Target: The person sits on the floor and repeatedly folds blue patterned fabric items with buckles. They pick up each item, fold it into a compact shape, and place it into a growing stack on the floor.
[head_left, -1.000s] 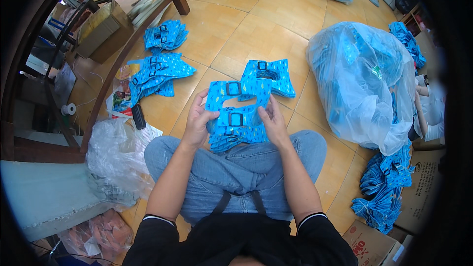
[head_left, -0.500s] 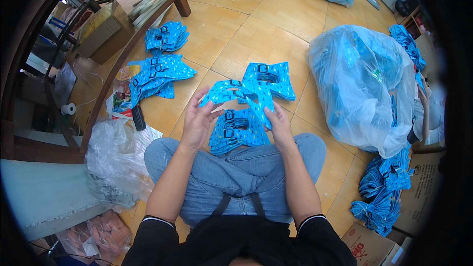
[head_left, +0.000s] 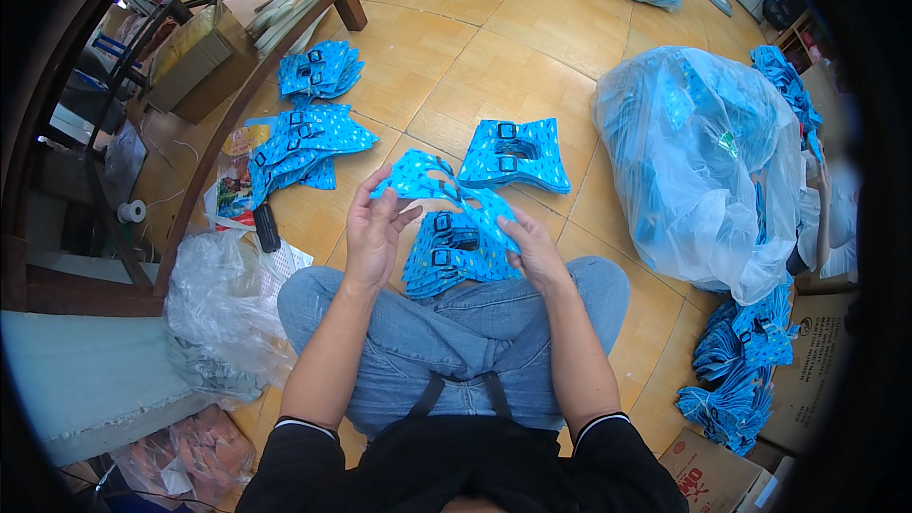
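A blue patterned fabric piece (head_left: 414, 174) with a cut-out opening and a black buckle is held up in front of me. My left hand (head_left: 373, 233) pinches its left end, and my right hand (head_left: 534, 247) grips its lower right end between thumb and fingers. Below it, on the floor by my crossed legs, lies a stack of like pieces (head_left: 489, 266), partly covered by the held one. Just beyond sits another small stack (head_left: 541, 160), black square buckles on its left side.
Two more blue stacks, one near (head_left: 328, 130) and one far (head_left: 337, 76), lie at left beside a wooden frame (head_left: 249, 109). At right stand a large full plastic bag (head_left: 684, 161), tied blue bundles (head_left: 731, 408) and cardboard boxes (head_left: 807, 361). Another person's arm (head_left: 823, 214) shows behind the bag.
The held piece has tilted and twisted, its left part turning flatter toward me. My right hand has shifted slightly down and inward; the stacks have not moved.
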A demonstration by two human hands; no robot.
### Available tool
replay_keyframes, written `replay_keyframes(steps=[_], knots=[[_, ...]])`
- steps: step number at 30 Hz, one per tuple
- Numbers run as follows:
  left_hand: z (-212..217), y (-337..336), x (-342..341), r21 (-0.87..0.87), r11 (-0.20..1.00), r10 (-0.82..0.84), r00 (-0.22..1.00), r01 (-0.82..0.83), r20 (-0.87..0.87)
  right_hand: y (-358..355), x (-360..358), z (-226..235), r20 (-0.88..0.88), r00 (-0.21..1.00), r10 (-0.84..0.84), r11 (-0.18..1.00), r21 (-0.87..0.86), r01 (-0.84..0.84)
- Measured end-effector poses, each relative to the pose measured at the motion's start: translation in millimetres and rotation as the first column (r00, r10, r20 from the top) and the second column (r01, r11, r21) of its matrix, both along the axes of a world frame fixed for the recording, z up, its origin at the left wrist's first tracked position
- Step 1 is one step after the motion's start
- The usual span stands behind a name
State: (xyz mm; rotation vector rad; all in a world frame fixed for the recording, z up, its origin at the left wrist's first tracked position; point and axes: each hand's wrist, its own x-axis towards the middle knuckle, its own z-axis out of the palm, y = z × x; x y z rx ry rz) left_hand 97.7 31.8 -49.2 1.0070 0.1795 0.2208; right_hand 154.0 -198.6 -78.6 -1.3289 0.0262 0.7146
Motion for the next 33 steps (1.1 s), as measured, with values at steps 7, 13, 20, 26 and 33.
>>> replay_keyframes(steps=[7, 13, 20, 26, 33], knots=[[-2.3, 1.4, 0.5, -0.006, 1.0, 0.016, 1.0, -0.016, 0.019, 0.3, -1.3, 2.0, -0.064, 0.995, 0.079, 0.997, -0.008, -0.08], [3.1, 0.4, 0.2, -0.007, 1.0, 0.008, 1.0, -0.008, 0.021, 0.5, -2.2, 1.7, -0.112, 0.989, 0.098, 0.995, -0.013, -0.1], [9.9, -6.0, -3.5, -0.16, 0.976, -0.153, 0.988, 0.147, -0.026, 4.0, -3.6, -2.8, 0.09, 0.996, 0.005, 0.996, -0.092, 0.003], [-3.4, -6.1, -2.6, -0.183, 0.963, -0.227, 0.963, 0.199, -0.148, 14.5, -7.4, -15.6, 0.397, 0.891, -0.221, 0.973, 0.023, 0.231], [-9.6, -19.0, -2.1, 0.02, 0.977, -0.204, 0.965, 0.21, -0.164, 25.1, -25.4, 12.6, 0.871, 0.491, -0.02, 0.839, -0.252, 0.482]])
